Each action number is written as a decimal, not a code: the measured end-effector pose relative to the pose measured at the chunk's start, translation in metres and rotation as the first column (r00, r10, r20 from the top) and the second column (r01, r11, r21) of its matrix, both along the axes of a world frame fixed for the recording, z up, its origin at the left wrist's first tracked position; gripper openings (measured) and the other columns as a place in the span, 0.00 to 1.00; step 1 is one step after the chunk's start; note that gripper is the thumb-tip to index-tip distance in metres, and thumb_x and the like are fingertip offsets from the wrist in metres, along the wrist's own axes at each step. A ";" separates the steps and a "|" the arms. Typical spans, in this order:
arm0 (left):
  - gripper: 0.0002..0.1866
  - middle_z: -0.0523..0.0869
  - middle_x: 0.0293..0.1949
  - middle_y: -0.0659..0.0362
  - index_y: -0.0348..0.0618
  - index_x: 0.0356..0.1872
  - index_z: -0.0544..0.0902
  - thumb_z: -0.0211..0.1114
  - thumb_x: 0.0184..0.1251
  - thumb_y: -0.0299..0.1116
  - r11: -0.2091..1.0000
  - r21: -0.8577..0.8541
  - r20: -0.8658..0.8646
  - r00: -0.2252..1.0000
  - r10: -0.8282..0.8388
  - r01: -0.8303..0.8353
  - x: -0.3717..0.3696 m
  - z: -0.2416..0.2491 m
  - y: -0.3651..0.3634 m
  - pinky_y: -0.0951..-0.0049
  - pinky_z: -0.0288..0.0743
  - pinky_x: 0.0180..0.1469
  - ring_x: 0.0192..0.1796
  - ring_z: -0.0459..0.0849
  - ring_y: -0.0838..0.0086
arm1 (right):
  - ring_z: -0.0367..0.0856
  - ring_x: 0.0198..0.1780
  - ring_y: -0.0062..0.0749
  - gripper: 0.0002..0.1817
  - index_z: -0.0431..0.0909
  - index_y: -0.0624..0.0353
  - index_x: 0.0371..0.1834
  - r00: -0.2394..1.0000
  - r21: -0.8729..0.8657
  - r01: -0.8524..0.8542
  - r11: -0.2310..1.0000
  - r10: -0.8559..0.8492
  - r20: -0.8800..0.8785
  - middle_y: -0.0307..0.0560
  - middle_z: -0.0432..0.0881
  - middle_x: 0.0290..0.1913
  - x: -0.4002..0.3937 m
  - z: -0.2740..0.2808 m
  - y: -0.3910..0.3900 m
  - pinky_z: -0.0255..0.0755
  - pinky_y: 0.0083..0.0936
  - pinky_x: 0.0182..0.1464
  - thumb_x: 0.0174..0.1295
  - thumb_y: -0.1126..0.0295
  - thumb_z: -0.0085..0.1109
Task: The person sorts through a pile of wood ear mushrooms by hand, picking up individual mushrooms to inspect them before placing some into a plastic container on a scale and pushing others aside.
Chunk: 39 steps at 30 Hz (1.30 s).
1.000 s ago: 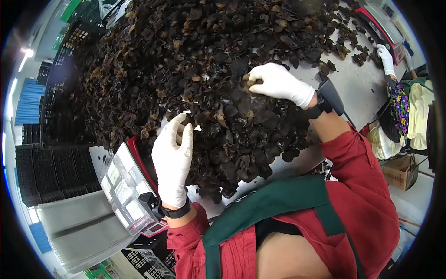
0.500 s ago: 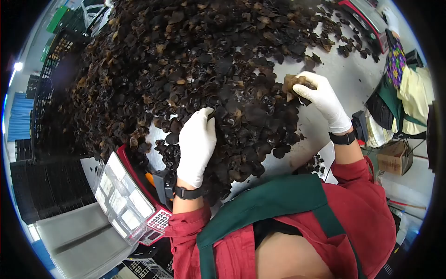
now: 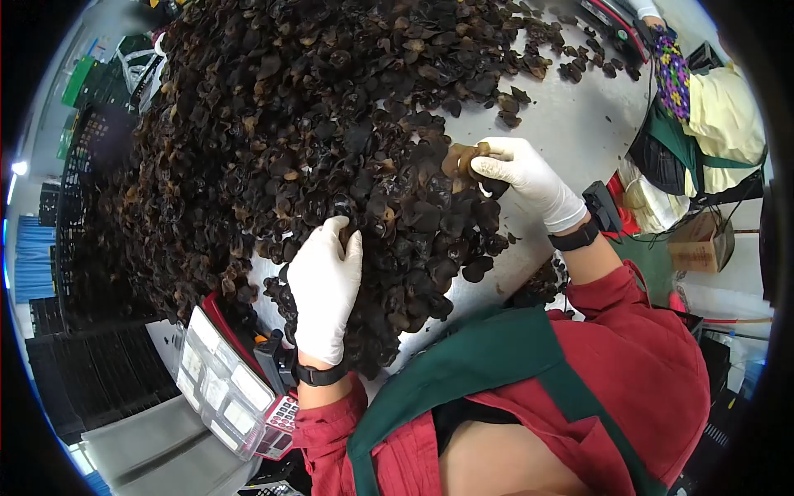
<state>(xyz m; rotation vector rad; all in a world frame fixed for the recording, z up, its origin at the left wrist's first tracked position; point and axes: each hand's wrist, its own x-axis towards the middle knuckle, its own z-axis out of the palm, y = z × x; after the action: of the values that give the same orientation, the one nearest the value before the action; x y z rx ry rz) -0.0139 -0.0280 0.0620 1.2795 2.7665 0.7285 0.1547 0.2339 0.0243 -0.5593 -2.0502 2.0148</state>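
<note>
A broad heap of dark brown, leaf-like wood ear mushrooms (image 3: 273, 107) covers much of the pale table (image 3: 571, 124). My right hand (image 3: 525, 182), in a white glove, is raised at the heap's right edge. Its thumb and fingers are closed on a lighter brown wood ear mushroom (image 3: 457, 160). My left hand (image 3: 321, 289), also gloved in white, rests at the near side of the heap with curled fingers. Its thumb and index tips lie close together among the dark pieces; whatever they grip blends into the heap.
A red-edged scale with a keypad (image 3: 284, 412) stands beside my left forearm. Black perforated crates (image 3: 74, 215) line the left side. Another red device (image 3: 620, 33) sits at the far right, near another person's arm (image 3: 652, 18). A cardboard box (image 3: 695, 246) is at right.
The view has shifted, moving the heap and table leftward in the picture. My right hand, still holding the brown mushroom, is now nearer the heap's edge. My left hand stays at the heap.
</note>
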 end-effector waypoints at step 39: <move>0.16 0.83 0.28 0.66 0.39 0.50 0.85 0.75 0.62 0.30 0.954 0.235 0.352 0.899 -0.260 0.184 0.031 0.015 0.077 0.82 0.71 0.33 0.30 0.78 0.84 | 0.81 0.48 0.24 0.19 0.78 0.53 0.62 0.968 -0.879 -0.114 0.463 -0.147 -0.203 0.36 0.84 0.51 -0.025 -0.020 -0.057 0.76 0.24 0.41 0.78 0.55 0.48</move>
<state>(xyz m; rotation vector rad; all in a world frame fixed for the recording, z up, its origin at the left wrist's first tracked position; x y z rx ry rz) 0.0175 0.0495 0.0773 1.2919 2.2430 1.1158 0.1293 0.1770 0.0044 -0.4070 -0.6529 2.8685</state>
